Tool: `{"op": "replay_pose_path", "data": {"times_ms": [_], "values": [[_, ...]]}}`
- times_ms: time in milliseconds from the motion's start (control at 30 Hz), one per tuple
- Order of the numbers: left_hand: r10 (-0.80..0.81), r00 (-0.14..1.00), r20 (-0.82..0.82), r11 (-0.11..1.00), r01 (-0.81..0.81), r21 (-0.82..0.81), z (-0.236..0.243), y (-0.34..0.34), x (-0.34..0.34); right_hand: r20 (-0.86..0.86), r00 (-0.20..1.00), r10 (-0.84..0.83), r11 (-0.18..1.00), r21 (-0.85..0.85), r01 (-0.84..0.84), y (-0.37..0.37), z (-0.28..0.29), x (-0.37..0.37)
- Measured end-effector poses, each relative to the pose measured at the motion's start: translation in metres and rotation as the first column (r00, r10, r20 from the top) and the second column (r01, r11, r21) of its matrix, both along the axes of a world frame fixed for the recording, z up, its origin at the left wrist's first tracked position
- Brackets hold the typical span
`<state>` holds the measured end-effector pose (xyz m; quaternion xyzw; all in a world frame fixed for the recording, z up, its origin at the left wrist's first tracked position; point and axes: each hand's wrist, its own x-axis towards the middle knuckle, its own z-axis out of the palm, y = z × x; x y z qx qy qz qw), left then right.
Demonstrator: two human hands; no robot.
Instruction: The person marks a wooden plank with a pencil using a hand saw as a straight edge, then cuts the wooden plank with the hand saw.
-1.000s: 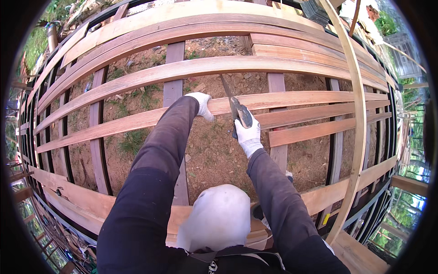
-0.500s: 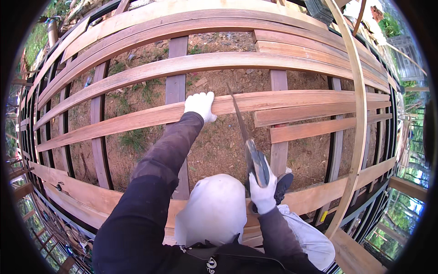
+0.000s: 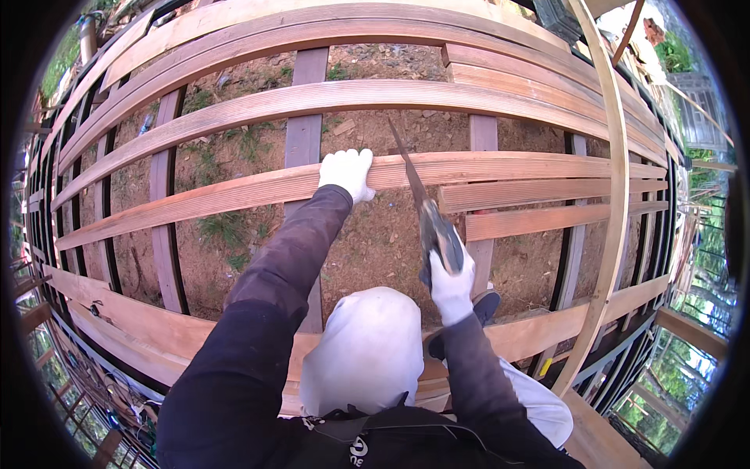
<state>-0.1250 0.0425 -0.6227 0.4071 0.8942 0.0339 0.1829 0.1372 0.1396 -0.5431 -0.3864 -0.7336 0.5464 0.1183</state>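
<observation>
My left hand (image 3: 346, 173), in a white glove, is closed over a long grooved deck board (image 3: 211, 192) lying across the joists. In my gloved right hand (image 3: 451, 283) is the handle of a handsaw (image 3: 418, 186). Its blade crosses the board just right of my left hand, with the tip pointing away from me. Whether the teeth have cut into the wood cannot be made out. My right fingers are wrapped around the grip and partly hidden by it.
Two shorter boards (image 3: 547, 192) lie to the right, one nearer me. Beyond the held board runs another long grooved board (image 3: 367, 95). A pale timber strip (image 3: 615, 156) crosses at the right. Dark joists (image 3: 303, 144) span bare soil (image 3: 375, 250). My white-clad knee (image 3: 363, 352) is below.
My right hand and the saw have moved forward, away from me, along the cut line. My left hand stays on the board. The whole view has shifted slightly.
</observation>
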Motion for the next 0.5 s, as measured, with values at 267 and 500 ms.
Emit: {"op": "replay_pose_path", "data": {"times_ms": [267, 500], "values": [[0.032, 0.998, 0.047, 0.998, -0.029, -0.061, -0.008, -0.014, -0.015, 0.177, 0.978, 0.112, 0.979, 0.151, -0.139, -0.024, 0.027, 0.033], [-0.001, 1.000, 0.017, 1.000, 0.001, 0.021, -0.009, 0.022, 0.011, 0.066, 0.997, 0.032, 0.995, 0.089, -0.037, 0.032, -0.030, -0.050]]}}
